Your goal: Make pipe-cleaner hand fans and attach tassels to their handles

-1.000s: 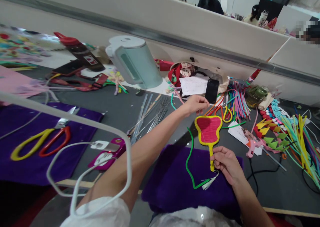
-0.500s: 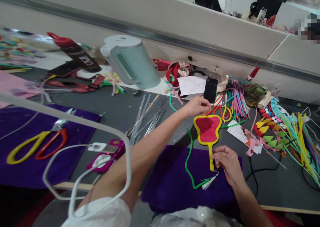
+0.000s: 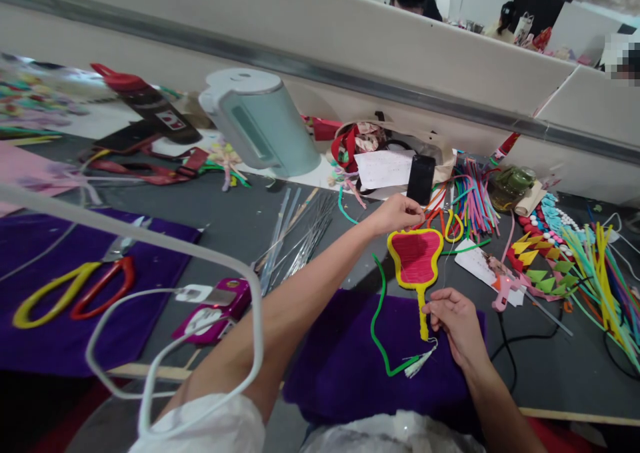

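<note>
A small hand fan [image 3: 416, 258], red inside a fuzzy yellow border, has a yellow handle and a pale tassel [image 3: 421, 364] at its lower end. My right hand [image 3: 456, 323] is closed in a pinch, fingertips at the handle's right side. A fine thread rises above those fingers. Just beyond the fan's top edge, my left hand [image 3: 397, 213] has thumb and fingers pinched together; what lies between them is too small to make out. A wavy green pipe cleaner [image 3: 379, 316] lies left of the fan, on a folded purple cloth [image 3: 340, 360] and the table.
Scissors [image 3: 80, 290] lie on another purple cloth at left, beside a magenta device [image 3: 213, 320] with a white cable. A kettle [image 3: 263, 123] and a red-capped bottle [image 3: 155, 110] stand behind. Pipe cleaners [image 3: 477, 196] and a pink glue gun [image 3: 504, 292] are at right.
My left hand has shifted very slightly to the right above the fan. My right hand and the fan stay almost where they were. A person across the partition has moved their head.
</note>
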Available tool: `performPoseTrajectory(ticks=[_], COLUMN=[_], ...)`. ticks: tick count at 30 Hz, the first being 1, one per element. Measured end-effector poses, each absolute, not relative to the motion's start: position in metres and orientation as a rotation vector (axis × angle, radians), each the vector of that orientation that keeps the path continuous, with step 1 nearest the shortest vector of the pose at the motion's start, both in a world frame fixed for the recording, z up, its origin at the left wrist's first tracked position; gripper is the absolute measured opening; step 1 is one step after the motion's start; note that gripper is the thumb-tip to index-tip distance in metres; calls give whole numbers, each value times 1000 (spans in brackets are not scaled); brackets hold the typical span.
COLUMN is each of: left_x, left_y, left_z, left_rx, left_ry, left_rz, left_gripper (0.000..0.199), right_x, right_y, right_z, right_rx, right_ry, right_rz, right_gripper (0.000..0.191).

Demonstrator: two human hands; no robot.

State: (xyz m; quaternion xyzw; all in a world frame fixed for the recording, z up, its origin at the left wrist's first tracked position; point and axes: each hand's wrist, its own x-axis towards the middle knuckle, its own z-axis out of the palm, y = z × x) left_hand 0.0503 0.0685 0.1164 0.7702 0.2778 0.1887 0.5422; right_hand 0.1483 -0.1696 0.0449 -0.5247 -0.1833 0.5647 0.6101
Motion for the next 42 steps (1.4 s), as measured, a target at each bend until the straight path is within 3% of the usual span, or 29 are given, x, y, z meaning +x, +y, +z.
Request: performPoseTrajectory(ticks=[25,42], left_x=[61,68], left_y=[56,48], left_z=[112,107], left_rx=[2519,2466], left_ry=[827,807], left_rz=[616,673], left_gripper=[15,14], right_x=[150,149], right_y=[-168,-173], right_z=[43,39], right_rx=[-1205,-1227], right_ry=[-390,-421], right_rz=[1255,1160], right_gripper=[28,27])
